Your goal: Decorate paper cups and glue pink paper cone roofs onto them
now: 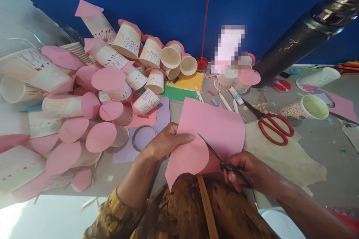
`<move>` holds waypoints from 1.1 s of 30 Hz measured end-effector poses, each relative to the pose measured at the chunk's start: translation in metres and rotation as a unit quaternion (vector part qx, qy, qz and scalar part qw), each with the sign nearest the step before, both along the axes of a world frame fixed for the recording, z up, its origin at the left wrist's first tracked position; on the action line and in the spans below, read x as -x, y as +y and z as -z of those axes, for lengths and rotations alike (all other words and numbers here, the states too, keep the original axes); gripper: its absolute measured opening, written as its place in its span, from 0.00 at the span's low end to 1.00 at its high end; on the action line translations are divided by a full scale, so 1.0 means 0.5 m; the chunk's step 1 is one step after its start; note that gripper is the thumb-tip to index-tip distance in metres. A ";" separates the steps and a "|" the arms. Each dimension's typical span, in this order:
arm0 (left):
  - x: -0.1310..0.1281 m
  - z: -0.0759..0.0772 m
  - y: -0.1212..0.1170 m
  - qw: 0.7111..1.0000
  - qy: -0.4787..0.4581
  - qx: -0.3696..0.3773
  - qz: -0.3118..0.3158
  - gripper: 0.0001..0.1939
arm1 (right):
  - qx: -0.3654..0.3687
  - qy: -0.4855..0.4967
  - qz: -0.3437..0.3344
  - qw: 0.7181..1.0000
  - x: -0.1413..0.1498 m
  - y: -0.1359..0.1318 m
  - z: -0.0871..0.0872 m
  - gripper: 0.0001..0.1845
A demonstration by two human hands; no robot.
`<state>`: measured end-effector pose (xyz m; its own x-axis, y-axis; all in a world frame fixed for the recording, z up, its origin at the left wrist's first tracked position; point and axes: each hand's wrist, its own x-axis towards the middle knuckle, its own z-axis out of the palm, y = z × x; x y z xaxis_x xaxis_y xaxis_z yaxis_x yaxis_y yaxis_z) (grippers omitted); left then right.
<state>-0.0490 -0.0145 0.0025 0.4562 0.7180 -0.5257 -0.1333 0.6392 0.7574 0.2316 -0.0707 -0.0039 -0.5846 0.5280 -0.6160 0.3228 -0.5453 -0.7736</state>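
My left hand grips the left edge of a pink paper sheet, thumb on top, holding it above my lap. My right hand is closed round the handles of black scissors, whose blades point up and left into the sheet. A curved cut runs through the paper, and a rounded pink flap hangs down at the lower left of the sheet.
A heap of decorated paper cups with pink paper discs fills the left of the table. Red-handled scissors, markers, yellow and green paper, a tape ring and more cups lie beyond. A dark cylinder leans at right.
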 end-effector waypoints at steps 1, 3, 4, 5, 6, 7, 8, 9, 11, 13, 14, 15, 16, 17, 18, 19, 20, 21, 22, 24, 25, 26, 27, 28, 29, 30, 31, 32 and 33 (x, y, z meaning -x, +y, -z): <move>0.000 0.000 0.000 1.000 -0.001 0.001 -0.001 0.17 | 0.000 0.002 0.002 1.000 -0.001 -0.001 0.003 0.31; -0.001 -0.001 0.001 1.000 -0.003 0.004 -0.003 0.17 | 0.005 0.005 0.007 1.000 -0.003 -0.002 0.007 0.30; -0.002 -0.003 0.001 1.000 -0.002 0.006 -0.007 0.17 | 0.009 0.005 0.009 1.000 -0.004 -0.003 0.008 0.29; -0.003 -0.004 0.001 1.000 0.000 0.009 -0.012 0.18 | 0.012 0.004 0.009 1.000 -0.004 -0.003 0.009 0.29; -0.004 -0.006 0.001 1.000 0.003 0.014 -0.018 0.18 | 0.015 0.002 0.009 1.000 -0.005 -0.003 0.010 0.30; -0.005 -0.008 0.000 0.999 0.006 0.021 -0.024 0.19 | 0.015 0.000 0.007 1.000 -0.006 -0.003 0.011 0.30; -0.006 -0.009 0.000 0.999 0.008 0.029 -0.029 0.20 | 0.013 -0.003 0.004 1.000 -0.007 -0.003 0.012 0.30; -0.006 -0.010 0.000 0.999 0.010 0.037 -0.033 0.21 | 0.010 -0.005 0.001 1.000 -0.008 -0.003 0.013 0.30; -0.008 -0.012 -0.001 0.998 0.008 0.047 -0.038 0.22 | 0.004 -0.009 -0.007 1.000 -0.011 -0.004 0.015 0.30; -0.009 -0.012 -0.002 0.998 0.004 0.048 -0.043 0.22 | 0.001 -0.008 -0.009 1.000 -0.013 -0.004 0.015 0.31; -0.010 -0.012 -0.002 0.998 0.002 0.047 -0.044 0.21 | 0.001 -0.008 -0.007 1.000 -0.013 -0.004 0.013 0.31; -0.010 -0.013 -0.002 0.998 0.000 0.044 -0.044 0.21 | 0.002 -0.010 -0.004 1.000 -0.012 -0.002 0.009 0.31; -0.011 -0.014 -0.001 0.998 -0.002 0.041 -0.043 0.21 | 0.004 -0.013 -0.003 1.000 -0.010 0.000 0.003 0.30; -0.011 -0.015 -0.001 0.998 -0.003 0.037 -0.041 0.21 | 0.007 -0.018 -0.001 1.000 -0.007 0.003 -0.005 0.30; -0.011 -0.017 0.000 0.999 -0.004 0.032 -0.038 0.21 | 0.011 -0.024 -0.002 1.000 -0.004 0.007 -0.014 0.28; -0.011 -0.018 0.000 0.999 -0.006 0.027 -0.034 0.21 | 0.016 -0.030 -0.005 0.999 0.000 0.012 -0.023 0.27; -0.010 -0.020 0.001 0.999 -0.008 0.024 -0.028 0.21 | 0.018 -0.033 -0.009 0.999 0.003 0.017 -0.033 0.26; -0.009 -0.021 0.001 0.999 -0.007 0.021 -0.023 0.21 | 0.018 -0.035 -0.015 0.999 0.006 0.021 -0.041 0.26; -0.008 -0.022 0.000 1.000 -0.004 0.018 -0.019 0.21 | 0.014 -0.036 -0.023 0.999 0.009 0.025 -0.047 0.26; -0.004 -0.023 -0.002 1.000 0.010 0.011 -0.017 0.22 | -0.001 -0.032 -0.038 0.999 0.010 0.032 -0.055 0.26; -0.002 -0.022 -0.003 1.000 0.018 0.007 -0.019 0.22 | -0.009 -0.030 -0.043 0.999 0.010 0.034 -0.055 0.27; 0.000 -0.021 -0.004 0.999 0.025 0.001 -0.022 0.22 | -0.014 -0.028 -0.047 0.998 0.009 0.035 -0.055 0.27; 0.001 -0.020 -0.005 0.999 0.028 -0.005 -0.025 0.22 | -0.017 -0.026 -0.051 0.998 0.008 0.036 -0.054 0.28; 0.003 -0.019 -0.005 0.999 0.029 -0.011 -0.028 0.22 | -0.020 -0.024 -0.053 0.998 0.007 0.037 -0.053 0.28; 0.004 -0.018 -0.006 0.999 0.027 -0.016 -0.030 0.23 | -0.024 -0.024 -0.056 0.998 0.007 0.038 -0.052 0.29; 0.005 -0.017 -0.006 0.999 0.026 -0.021 -0.032 0.23 | -0.027 -0.024 -0.059 0.998 0.006 0.038 -0.051 0.29; 0.005 -0.017 -0.005 0.999 0.025 -0.024 -0.032 0.23 | -0.030 -0.025 -0.062 0.997 0.006 0.039 -0.052 0.29; 0.005 -0.018 -0.005 0.999 0.026 -0.027 -0.031 0.23 | -0.031 -0.028 -0.064 0.997 0.007 0.039 -0.053 0.29; 0.005 -0.019 -0.004 0.999 0.028 -0.028 -0.028 0.23 | -0.031 -0.033 -0.066 0.997 0.008 0.040 -0.055 0.29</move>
